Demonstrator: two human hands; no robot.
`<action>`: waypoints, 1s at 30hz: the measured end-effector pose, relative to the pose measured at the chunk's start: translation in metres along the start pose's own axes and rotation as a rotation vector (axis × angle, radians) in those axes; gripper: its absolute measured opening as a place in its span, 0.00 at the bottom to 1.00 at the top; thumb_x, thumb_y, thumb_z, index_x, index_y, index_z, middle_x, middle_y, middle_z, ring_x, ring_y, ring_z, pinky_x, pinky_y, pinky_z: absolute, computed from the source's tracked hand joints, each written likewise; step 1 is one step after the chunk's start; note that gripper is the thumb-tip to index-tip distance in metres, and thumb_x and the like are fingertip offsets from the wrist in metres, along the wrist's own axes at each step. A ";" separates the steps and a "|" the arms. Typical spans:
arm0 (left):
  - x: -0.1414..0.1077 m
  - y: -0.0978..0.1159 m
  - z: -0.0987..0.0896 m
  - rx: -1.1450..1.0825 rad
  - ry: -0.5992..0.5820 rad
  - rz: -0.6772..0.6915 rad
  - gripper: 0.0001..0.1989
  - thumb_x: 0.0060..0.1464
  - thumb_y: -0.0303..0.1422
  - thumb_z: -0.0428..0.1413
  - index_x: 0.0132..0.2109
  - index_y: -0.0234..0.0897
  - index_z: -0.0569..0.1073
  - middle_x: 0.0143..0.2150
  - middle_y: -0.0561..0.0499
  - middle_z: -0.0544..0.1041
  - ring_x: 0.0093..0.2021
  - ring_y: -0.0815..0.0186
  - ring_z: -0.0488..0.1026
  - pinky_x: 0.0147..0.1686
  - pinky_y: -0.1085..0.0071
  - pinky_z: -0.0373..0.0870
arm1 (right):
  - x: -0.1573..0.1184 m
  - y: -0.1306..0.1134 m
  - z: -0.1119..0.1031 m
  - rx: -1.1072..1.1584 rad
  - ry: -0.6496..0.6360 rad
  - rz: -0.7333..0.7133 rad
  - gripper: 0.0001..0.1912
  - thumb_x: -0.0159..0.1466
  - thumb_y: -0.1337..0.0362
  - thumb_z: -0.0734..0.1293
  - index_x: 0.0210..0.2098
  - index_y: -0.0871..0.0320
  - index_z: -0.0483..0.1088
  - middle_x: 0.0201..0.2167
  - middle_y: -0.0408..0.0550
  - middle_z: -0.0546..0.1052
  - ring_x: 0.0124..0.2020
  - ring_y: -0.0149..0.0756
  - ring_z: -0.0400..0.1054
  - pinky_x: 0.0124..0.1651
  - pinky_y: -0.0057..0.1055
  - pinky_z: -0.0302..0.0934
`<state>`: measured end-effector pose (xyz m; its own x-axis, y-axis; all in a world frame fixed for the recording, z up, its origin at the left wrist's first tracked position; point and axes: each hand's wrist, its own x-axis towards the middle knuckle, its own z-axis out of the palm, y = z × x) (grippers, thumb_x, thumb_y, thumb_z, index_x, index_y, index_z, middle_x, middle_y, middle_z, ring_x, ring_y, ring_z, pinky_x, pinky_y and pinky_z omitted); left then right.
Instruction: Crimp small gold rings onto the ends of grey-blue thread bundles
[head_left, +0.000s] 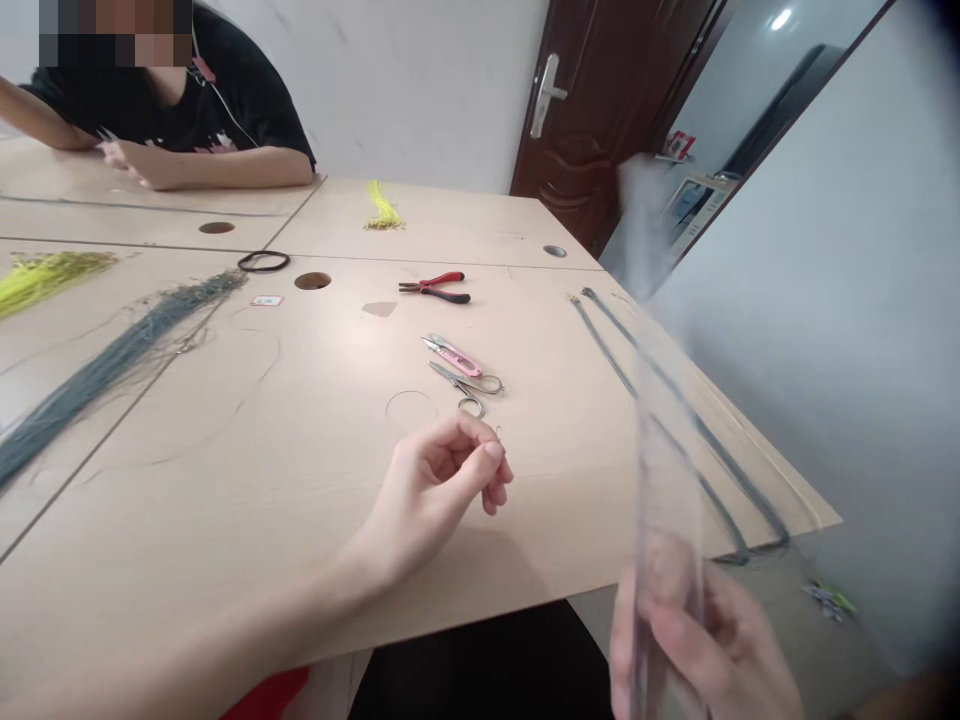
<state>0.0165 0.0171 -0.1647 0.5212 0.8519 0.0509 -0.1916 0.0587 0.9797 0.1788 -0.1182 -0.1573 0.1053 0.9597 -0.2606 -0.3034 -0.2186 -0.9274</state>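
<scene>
Closed around the lower part of a clear, ruler-like strip (667, 450), your right grip (709, 645) in the head view holds it at the near right edge of the table (559, 430), its long axis nearly upright and its top blurred. Your left grip (442, 480) is pinched on a tiny piece (499, 433), too small to identify, near the scissors (465, 385); from there the strip lies to your right, well apart.
</scene>
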 end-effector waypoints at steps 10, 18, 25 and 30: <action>-0.006 0.003 0.001 -0.098 -0.115 -0.041 0.08 0.60 0.30 0.52 0.32 0.35 0.68 0.28 0.57 0.74 0.29 0.78 0.71 0.31 0.84 0.68 | 0.062 0.000 0.035 0.222 -0.023 -0.691 0.07 0.65 0.67 0.62 0.41 0.50 0.69 0.32 0.41 0.75 0.39 0.33 0.73 0.42 0.33 0.72; -0.005 0.001 0.003 -0.245 -0.148 -0.085 0.07 0.59 0.29 0.53 0.32 0.35 0.69 0.28 0.56 0.74 0.29 0.78 0.70 0.29 0.86 0.67 | 0.063 0.009 0.038 0.147 0.008 -0.715 0.09 0.59 0.69 0.68 0.38 0.49 0.70 0.32 0.42 0.73 0.48 0.39 0.69 0.56 0.43 0.64; -0.005 0.000 0.002 -0.258 -0.200 -0.042 0.05 0.60 0.28 0.53 0.35 0.35 0.71 0.30 0.56 0.76 0.31 0.78 0.73 0.32 0.87 0.69 | 0.061 0.003 0.034 0.187 -0.138 -0.596 0.08 0.63 0.69 0.62 0.39 0.49 0.69 0.33 0.44 0.74 0.46 0.41 0.71 0.49 0.47 0.69; -0.008 0.000 0.000 -0.099 -0.199 0.053 0.04 0.59 0.30 0.53 0.35 0.36 0.70 0.30 0.55 0.74 0.29 0.76 0.72 0.30 0.83 0.70 | 0.063 0.004 0.028 0.187 -0.093 -0.604 0.08 0.63 0.69 0.62 0.40 0.50 0.67 0.31 0.44 0.74 0.44 0.43 0.71 0.48 0.50 0.68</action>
<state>0.0126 0.0104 -0.1647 0.6602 0.7362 0.1487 -0.2984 0.0755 0.9514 0.1575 -0.0542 -0.1700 0.2290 0.9173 0.3257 -0.3776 0.3921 -0.8389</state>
